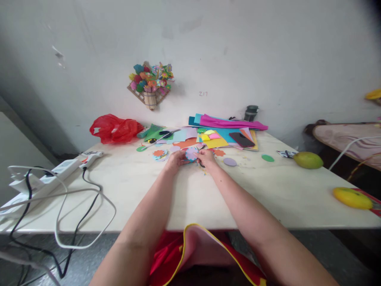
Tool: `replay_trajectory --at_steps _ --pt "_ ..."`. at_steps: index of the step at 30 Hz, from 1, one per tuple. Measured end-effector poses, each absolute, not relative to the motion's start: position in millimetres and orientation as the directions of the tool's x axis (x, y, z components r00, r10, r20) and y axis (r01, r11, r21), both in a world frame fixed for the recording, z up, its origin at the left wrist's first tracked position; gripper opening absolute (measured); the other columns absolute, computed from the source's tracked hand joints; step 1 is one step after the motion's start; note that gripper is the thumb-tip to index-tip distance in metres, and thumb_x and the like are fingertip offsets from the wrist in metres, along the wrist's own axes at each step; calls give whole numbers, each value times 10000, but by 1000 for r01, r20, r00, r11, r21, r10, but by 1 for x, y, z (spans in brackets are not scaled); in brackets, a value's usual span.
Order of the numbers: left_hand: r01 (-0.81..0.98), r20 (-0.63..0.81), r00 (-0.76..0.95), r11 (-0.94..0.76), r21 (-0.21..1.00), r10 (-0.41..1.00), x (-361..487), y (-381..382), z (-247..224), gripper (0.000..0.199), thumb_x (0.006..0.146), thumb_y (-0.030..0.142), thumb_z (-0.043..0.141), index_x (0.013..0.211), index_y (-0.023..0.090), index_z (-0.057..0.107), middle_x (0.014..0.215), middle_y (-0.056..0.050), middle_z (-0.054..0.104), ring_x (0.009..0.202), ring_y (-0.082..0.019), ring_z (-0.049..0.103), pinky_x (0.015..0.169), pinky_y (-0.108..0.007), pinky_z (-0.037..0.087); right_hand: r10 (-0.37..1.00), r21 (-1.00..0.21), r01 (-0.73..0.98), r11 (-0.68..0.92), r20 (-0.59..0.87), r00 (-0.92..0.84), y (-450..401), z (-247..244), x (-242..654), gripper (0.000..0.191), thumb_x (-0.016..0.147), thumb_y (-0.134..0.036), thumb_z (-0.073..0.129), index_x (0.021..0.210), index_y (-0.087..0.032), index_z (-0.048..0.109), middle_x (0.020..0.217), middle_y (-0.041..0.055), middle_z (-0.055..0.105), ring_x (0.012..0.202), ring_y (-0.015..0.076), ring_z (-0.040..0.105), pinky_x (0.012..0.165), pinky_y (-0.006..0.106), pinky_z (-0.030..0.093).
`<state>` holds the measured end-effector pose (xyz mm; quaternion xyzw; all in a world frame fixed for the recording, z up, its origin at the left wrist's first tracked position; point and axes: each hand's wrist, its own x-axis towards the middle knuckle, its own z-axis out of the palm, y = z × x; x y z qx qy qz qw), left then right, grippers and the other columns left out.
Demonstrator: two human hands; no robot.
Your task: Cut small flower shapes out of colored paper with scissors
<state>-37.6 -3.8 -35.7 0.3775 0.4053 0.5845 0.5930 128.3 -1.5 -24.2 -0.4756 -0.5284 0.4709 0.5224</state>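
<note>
Paper cut-outs (159, 153) lie on the table (137, 182) just left of the left hand (177, 158), whose fingers pinch one edge of a lilac scalloped piece (191, 153). That piece sits between both hands; the right hand (207, 156) grips its opposite edge. Further right lies a purple disc (230, 161). Handling seems two-handed adjusting, calling next for light, even finger pressure.
</note>
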Motion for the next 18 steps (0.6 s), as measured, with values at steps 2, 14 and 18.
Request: replay_trajectory --at_steps 2,14,18 --pt "-437 -96 -55 62 897 994 -38 -2 -34 61 718 191 687 742 138 707 708 -90 710 688 -212 674 728 -376 618 995 -995 5 100 100 -6 -2 -24 128 420 673 -333 849 504 -217 482 391 -34 511 382 96 440 438 218 287" --pt "-491 -99 -182 -3 871 978 -34 -6 -31 214 814 154 511 723 154 705 827 -101 735 787 -207 701 870 -350 579 996 -996 -32 88 88 13 -3 -24 129 447 632 -390 875 493 -228 481 377 -32 501 367 102 416 406 223 264" --pt "-466 -95 -168 6 885 981 -33 -5 -32 181 815 165 573 689 155 703 795 -84 725 754 -189 690 882 -334 557 994 -993 -39 109 108 26 -4 -23 129 473 610 -425 877 483 -231 465 378 -32 502 366 93 401 404 221 266"
